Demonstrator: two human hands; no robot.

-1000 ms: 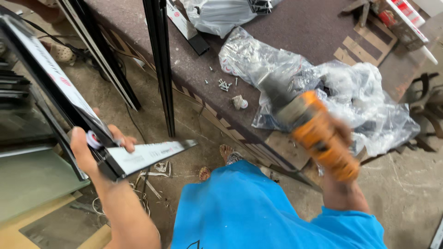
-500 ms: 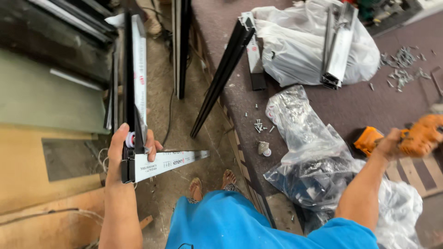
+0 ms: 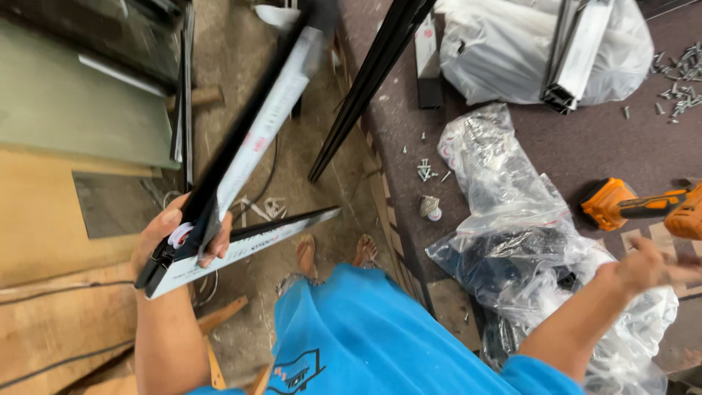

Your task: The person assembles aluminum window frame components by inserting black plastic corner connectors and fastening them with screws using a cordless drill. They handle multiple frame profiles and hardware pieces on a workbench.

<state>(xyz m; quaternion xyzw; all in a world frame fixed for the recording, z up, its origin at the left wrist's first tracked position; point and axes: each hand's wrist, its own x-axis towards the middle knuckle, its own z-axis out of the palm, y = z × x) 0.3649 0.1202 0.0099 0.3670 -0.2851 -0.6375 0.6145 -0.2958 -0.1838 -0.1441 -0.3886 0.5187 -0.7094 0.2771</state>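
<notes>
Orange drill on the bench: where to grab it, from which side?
Probably by the handle, the slimmer part between the orange drill's two bulkier orange ends. It lies flat on the purple bench top, beside the clear plastic bags. The right hand hovers just in front; come down from above.

- Loose screws [image 3: 426, 171] are scattered at the table's [image 3: 585, 150] centre.
- A white bag [image 3: 504, 51] is seen upper right.
- Wooden boards [image 3: 51, 241] are laid lower left.

At lower left of the frame, the left hand [image 3: 179, 238] is gripping the corner of a black-and-white metal frame [image 3: 241, 164]. At right, the right hand [image 3: 647, 267] is hovering blurred, near an orange cordless drill [image 3: 636, 206] lying on the purple worktop [image 3: 585, 139].
</notes>
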